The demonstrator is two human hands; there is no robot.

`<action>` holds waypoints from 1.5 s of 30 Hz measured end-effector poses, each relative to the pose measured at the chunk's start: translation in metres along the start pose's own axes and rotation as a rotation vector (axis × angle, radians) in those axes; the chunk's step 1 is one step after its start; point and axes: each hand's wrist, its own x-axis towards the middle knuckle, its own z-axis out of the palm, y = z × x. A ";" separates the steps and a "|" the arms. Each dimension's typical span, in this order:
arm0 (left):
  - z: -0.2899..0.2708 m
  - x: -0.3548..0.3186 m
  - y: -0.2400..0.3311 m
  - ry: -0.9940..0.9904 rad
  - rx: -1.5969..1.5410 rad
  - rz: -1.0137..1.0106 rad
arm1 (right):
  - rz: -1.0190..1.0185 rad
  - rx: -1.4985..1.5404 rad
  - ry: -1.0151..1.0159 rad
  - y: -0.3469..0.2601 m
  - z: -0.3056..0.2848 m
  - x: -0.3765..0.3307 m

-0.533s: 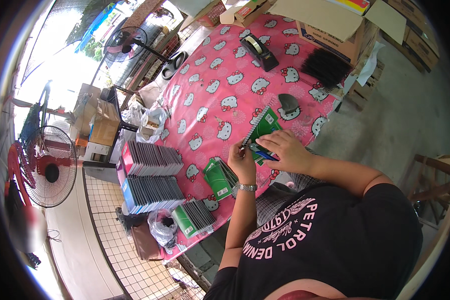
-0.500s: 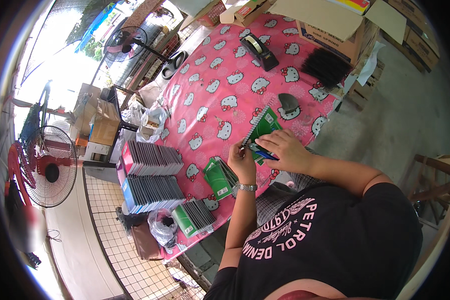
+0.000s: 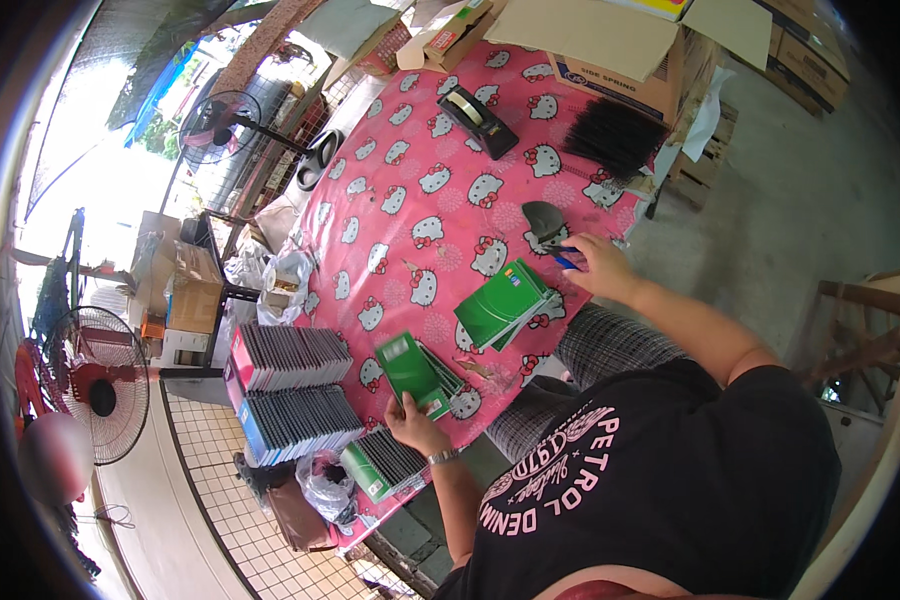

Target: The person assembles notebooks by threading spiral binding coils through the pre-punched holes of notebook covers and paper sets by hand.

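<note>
My left hand (image 3: pixel 420 430), a watch on its wrist, grips the lower end of a green spiral notebook (image 3: pixel 402 362). It is over a small pile of green notebooks (image 3: pixel 450 380) near the table's front edge. My right hand (image 3: pixel 602 270) is closed round a small hand tool with blue handles (image 3: pixel 564 260), which looks like pliers. The tool's tip is beside a dark grey, rounded piece (image 3: pixel 543 220) on the table. Between my hands a stack of green notebooks (image 3: pixel 500 305) lies with its edges slightly uneven.
At the left stand rows of pink (image 3: pixel 290 357), blue (image 3: pixel 303 422) and green spiral notebooks (image 3: pixel 383 464). Farther back are a black tape dispenser (image 3: pixel 478 122), a heap of thin black strands (image 3: pixel 615 137) and an open cardboard box (image 3: pixel 620 85). A pink patterned cloth (image 3: pixel 390 270) covers the table.
My left hand has moved left with a green notebook, away from the stack. My right hand has lifted off the notebook and moved right and away with the blue-handled tool.
</note>
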 end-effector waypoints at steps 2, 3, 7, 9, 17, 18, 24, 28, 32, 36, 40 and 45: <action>-0.059 0.008 -0.057 0.015 0.427 0.100 | -0.115 -0.090 -0.096 0.022 0.010 0.000; -0.074 0.010 -0.071 0.024 0.640 0.145 | -0.175 -0.135 -0.145 0.027 0.015 0.005; -0.029 -0.003 -0.032 0.052 1.036 0.454 | -0.050 -0.195 0.237 0.063 0.003 0.075; 0.026 -0.009 -0.001 -0.118 0.861 0.682 | 0.002 -0.510 0.332 0.098 -0.006 0.103; 0.147 -0.058 0.054 -0.942 0.903 1.103 | 0.041 -0.261 0.064 0.072 0.007 0.111; 0.146 -0.054 0.056 -0.979 0.918 1.081 | 0.016 -0.192 0.040 0.059 0.000 0.105; 0.144 -0.031 0.107 -1.147 0.808 0.966 | -0.171 0.229 -0.267 -0.046 -0.031 0.053; 0.156 -0.022 0.104 -0.960 0.850 1.054 | -0.257 0.306 -0.283 -0.071 -0.022 0.046; 0.162 -0.026 0.089 -0.853 0.848 1.099 | -0.275 0.270 -0.166 -0.080 -0.010 0.049; 0.162 -0.031 0.085 -0.799 0.826 1.098 | -0.339 0.270 -0.183 -0.077 -0.008 0.049; 0.158 -0.037 0.084 -0.786 0.855 1.078 | -0.312 0.288 -0.288 -0.076 -0.010 0.047; 0.156 -0.043 0.083 -0.751 0.821 1.080 | -0.402 0.269 -0.336 -0.074 -0.012 0.051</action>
